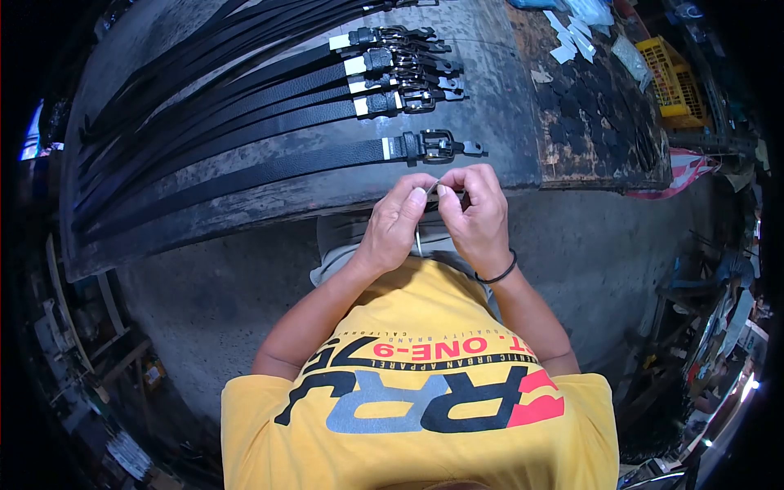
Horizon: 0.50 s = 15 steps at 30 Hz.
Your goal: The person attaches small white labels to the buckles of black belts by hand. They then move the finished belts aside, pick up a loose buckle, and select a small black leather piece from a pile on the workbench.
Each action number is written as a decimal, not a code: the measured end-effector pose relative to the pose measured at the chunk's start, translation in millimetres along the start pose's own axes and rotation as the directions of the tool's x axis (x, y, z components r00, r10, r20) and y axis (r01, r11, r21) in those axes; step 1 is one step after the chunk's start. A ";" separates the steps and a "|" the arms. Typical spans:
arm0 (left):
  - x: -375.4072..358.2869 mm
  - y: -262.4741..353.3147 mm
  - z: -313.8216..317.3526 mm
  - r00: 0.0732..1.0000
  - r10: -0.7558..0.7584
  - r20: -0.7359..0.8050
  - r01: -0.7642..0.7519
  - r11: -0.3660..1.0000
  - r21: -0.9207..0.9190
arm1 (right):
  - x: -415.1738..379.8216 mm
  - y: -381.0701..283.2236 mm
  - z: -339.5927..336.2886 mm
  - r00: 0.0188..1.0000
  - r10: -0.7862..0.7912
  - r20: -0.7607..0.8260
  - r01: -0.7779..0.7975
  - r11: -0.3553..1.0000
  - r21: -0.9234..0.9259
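My left hand and my right hand meet at the table's front edge, fingertips nearly touching. Both pinch a thin, pale strip, part of which hangs down between them; its upper part is mostly hidden by the fingers. Just beyond my hands lies a black belt with a dark metal buckle and a white band near the buckle. Farther back, several more black belts lie side by side, their buckles toward the right.
The grey table spans the upper view. On a worn brown board at right are dark pieces, white strips and plastic bags. Yellow crates stand beyond it. Shelving and clutter line both sides.
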<state>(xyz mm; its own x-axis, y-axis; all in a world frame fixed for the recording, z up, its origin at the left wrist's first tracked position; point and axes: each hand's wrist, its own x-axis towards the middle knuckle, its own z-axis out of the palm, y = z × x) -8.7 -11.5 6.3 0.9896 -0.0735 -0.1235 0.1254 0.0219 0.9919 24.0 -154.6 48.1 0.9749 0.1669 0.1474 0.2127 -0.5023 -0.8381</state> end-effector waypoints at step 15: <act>9.5 18.5 -19.6 0.992 0.129 0.005 -0.127 0.968 0.215 | -2.5 7.5 1.9 0.987 -0.155 0.031 0.157 0.984 -0.082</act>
<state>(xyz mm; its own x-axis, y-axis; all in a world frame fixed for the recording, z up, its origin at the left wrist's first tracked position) 4.4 7.7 22.9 0.9972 -0.0746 0.0053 -0.0189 -0.1835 0.9828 22.9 -157.2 40.5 0.9276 0.2691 0.2591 0.3679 -0.5380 -0.7585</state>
